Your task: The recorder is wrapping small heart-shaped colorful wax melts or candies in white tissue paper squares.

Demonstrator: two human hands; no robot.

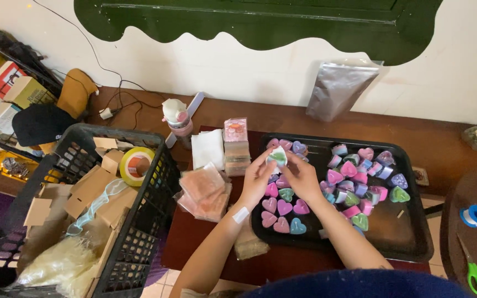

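Both hands meet over the near left part of a black tray (415,243): the left hand (258,179) and right hand (299,176) pinch a pale green-and-white heart-shaped piece (277,157) between their fingertips. Coloured heart pieces (349,182) fill the tray. A black crate (139,232) of cardboard boxes stands at the table's left edge.

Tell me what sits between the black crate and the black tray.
Head view: wrapped pink bars and a stack of boxes lie between the crate and tray.

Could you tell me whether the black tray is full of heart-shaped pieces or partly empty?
Partly empty: the heart pieces cover the black tray only in part, with its near right corner bare.
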